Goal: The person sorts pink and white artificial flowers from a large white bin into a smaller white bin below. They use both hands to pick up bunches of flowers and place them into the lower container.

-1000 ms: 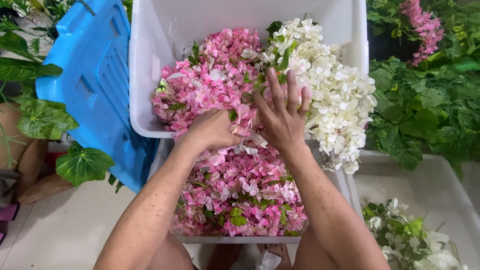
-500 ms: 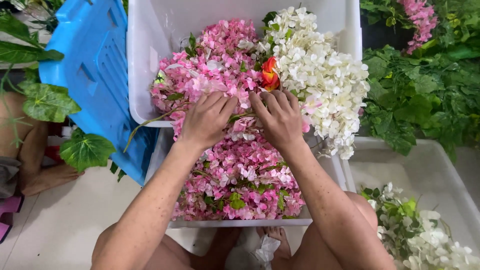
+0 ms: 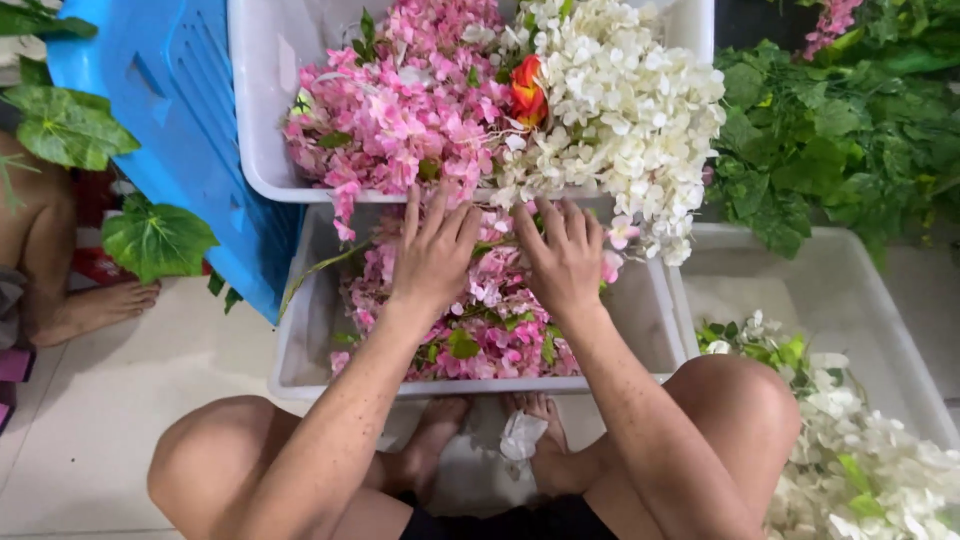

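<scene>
Pink artificial blossoms (image 3: 480, 320) fill the near white tub (image 3: 300, 350) between your knees. Your left hand (image 3: 435, 255) and right hand (image 3: 565, 260) both lie flat on them, fingers spread, gripping nothing. Beyond, the far white tub (image 3: 262, 120) holds pink flowers, white blossoms (image 3: 620, 110) and an orange-red flower (image 3: 526, 90).

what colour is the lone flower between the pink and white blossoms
Orange-red flower, clearest in the head view.

Both hands have drawn back from the heaped far tray: the left hand (image 3: 432, 255) and right hand (image 3: 565, 258) now lie flat, fingers spread, on the pink blossoms (image 3: 480, 320) in the near tray (image 3: 300, 345). An orange-red flower (image 3: 527, 90), seemingly covered before, shows between the pink and white heaps.
</scene>
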